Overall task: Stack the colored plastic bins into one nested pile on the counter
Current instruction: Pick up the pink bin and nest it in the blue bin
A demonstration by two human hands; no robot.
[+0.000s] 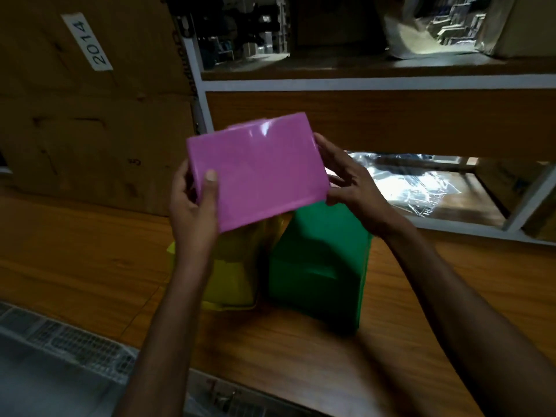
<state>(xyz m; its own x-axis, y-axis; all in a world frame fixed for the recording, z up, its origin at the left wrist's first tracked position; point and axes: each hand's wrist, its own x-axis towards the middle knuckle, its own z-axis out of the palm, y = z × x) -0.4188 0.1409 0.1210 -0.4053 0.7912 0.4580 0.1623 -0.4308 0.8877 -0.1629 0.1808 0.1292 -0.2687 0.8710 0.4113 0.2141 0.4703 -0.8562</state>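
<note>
**Q:** Where is the pink bin [258, 173]?
**A:** It is in the air, clear of the counter [75, 266], above the yellow bin [234, 272] and green bin [319, 266]. One flat, glossy face points at the camera. Its open side is not visible.

**Q:** What is the hand state?
**A:** Both hands grasp it. The left hand [192, 206] clamps the left edge, with the thumb on the flat face and the fingers behind. The right hand [349, 188] holds the right edge, with its fingers curled around the side.

**Q:** How should it handle?
**A:** It is probably light and stiff, with thin plastic walls that may flex under a hard squeeze. The glossy face looks slippery. Grip at the edges and corners, or the rim once it is visible, rather than pinching the flat panel.

**Q:** How do the two lower bins sit?
**A:** They sit side by side on the counter and appear to touch. Their orientation is hard to read, so confirm which way each one opens before nesting.

**Q:** What are the limits on movement?
**A:** A box [90, 115] stands at the rear left and a shelf [361, 82] at the rear right, both close behind the bins. The counter's near edge runs just in front of the bins. Bare counter shows to the left and right, so sideways moves have the most room.

**Q:** What could go wrong?
**A:** Lowering the pink bin at a tilt could jam a corner or push a lower bin toward the near edge.
</note>
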